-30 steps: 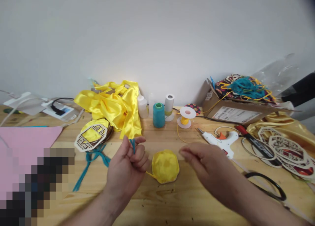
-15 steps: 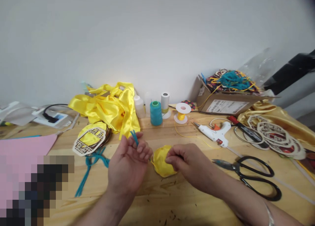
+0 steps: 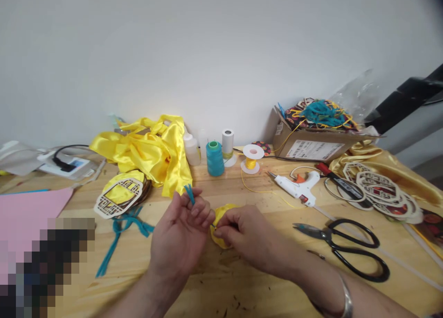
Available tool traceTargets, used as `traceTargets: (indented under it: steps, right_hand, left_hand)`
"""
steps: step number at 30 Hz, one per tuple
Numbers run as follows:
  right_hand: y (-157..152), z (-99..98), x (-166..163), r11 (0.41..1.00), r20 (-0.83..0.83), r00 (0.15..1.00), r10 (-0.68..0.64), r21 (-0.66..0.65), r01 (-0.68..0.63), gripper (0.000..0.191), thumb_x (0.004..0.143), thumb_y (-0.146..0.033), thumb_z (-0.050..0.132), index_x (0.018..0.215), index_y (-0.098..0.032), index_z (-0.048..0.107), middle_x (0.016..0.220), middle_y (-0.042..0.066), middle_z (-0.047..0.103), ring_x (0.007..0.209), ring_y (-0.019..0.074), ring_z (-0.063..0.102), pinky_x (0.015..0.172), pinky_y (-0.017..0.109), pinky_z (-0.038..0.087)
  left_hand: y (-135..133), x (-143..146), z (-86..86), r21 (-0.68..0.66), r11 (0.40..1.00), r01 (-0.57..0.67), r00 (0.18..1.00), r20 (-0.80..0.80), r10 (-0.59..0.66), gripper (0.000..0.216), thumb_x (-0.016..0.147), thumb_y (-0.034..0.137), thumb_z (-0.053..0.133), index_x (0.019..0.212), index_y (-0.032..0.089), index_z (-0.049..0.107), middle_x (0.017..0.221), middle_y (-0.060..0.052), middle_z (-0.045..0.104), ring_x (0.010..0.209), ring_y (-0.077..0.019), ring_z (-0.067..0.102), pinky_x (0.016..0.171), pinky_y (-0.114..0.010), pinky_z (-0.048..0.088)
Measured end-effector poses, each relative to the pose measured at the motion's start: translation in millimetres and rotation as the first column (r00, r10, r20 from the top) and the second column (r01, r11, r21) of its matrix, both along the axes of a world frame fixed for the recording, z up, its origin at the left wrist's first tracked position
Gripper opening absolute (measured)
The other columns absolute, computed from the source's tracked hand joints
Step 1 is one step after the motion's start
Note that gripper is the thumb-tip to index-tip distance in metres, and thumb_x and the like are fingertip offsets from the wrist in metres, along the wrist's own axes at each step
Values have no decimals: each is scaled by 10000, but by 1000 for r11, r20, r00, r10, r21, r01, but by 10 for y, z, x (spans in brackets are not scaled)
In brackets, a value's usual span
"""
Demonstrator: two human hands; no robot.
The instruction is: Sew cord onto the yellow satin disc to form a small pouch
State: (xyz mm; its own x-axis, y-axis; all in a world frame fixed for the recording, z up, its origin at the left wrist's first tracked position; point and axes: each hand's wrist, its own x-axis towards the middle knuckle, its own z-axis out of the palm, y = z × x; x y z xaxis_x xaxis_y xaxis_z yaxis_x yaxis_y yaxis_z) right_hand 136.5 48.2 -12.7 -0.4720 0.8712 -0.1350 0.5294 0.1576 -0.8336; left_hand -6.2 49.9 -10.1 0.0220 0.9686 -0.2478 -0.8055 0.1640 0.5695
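Note:
My left hand [image 3: 183, 230] is turned palm up with its fingers curled around a small bundle of teal thread [image 3: 189, 194], whose cut ends stick up past the thumb. My right hand [image 3: 247, 232] is closed in a pinch close to the left fingertips; something small and dark shows at its fingertips, too fine to make out. Behind and below the pinch is a round yellow satin piece [image 3: 221, 213], partly covered by the right hand. More teal thread tassels [image 3: 116, 237] lie on the table left of my left hand.
Thread cones [image 3: 215, 160], a yellow cord spool [image 3: 253, 159] and a white bottle [image 3: 191, 149] stand near the wall. Yellow satin [image 3: 148, 147] and stacked wooden cutouts [image 3: 104, 206] are at left. A glue gun [image 3: 299, 188], black-handled scissors [image 3: 325, 236] and a filled cardboard box [image 3: 311, 147] are at right.
My right hand has moved left, bringing its pinch up to the left fingertips and covering more of the yellow piece. My left hand keeps the teal bundle. The view has shifted slightly.

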Motion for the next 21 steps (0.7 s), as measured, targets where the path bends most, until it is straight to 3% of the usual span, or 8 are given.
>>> traceTargets:
  steps: [3,5,7,8,9,11,15,21]
  right_hand:
    - [34,120,131,993,132,991,9,111,-24,189,787,-211,509,689,-182,668,604,-25,634,539,75,485,515,200,300]
    - [54,231,223,984,253,967,25,164,-68,179,772,-202,524,688,-190,682,637,-8,660,569,90,512,541,218,305]
    - [62,315,292,976,331,942,59,180,-124,166,755,-178,534,696,-199,688,661,-2,672,587,100,530,551,227,305]
    - [62,341,315,971,346,935,80,183,-151,164,751,-167,536,704,-205,689,672,-3,676,597,102,538,555,228,304]
    - [61,358,332,967,351,931,99,187,-173,166,752,-160,535,711,-209,688,682,-5,677,609,103,545,559,227,305]
    - [61,368,354,963,345,932,111,195,-187,166,764,-158,531,709,-206,680,688,-8,673,620,102,548,562,223,304]
    - [80,344,393,967,315,944,101,192,-168,189,798,-187,516,670,-186,655,628,-11,638,578,90,516,540,219,291]
    - [102,264,419,965,240,967,82,224,-137,170,812,-186,512,726,-182,658,681,0,643,629,102,516,567,225,307]
  left_hand:
    - [18,-21,0,139,978,-158,943,-274,191,296,900,308,381,882,159,636,749,-35,582,732,-143,564,694,-282,478]
    - [-8,-43,-2,361,907,-216,727,-561,396,219,868,267,477,1028,217,618,1066,-43,608,1038,-182,529,911,-307,398]
    - [-71,-62,-14,523,852,22,435,-772,463,317,850,217,511,1161,255,559,1295,-24,504,1197,-205,427,1018,-322,295]
    - [-108,-68,-25,528,824,205,347,-827,443,343,862,205,482,1198,257,530,1333,-25,477,1241,-212,383,1045,-336,259]
    - [-144,-71,-37,459,802,382,269,-886,378,377,864,197,476,1233,271,497,1351,-18,467,1253,-209,373,1045,-334,260]
    - [-194,-67,-63,306,738,601,162,-951,263,437,854,212,497,1278,298,433,1307,-10,521,1218,-195,425,1000,-313,322]
    - [-184,-32,-85,152,707,691,86,-988,128,367,841,211,524,1190,323,495,1053,26,675,923,-147,616,791,-245,450]
    - [-129,18,-89,161,786,597,53,-985,162,177,817,227,549,926,284,677,758,4,725,662,-162,643,601,-235,437]
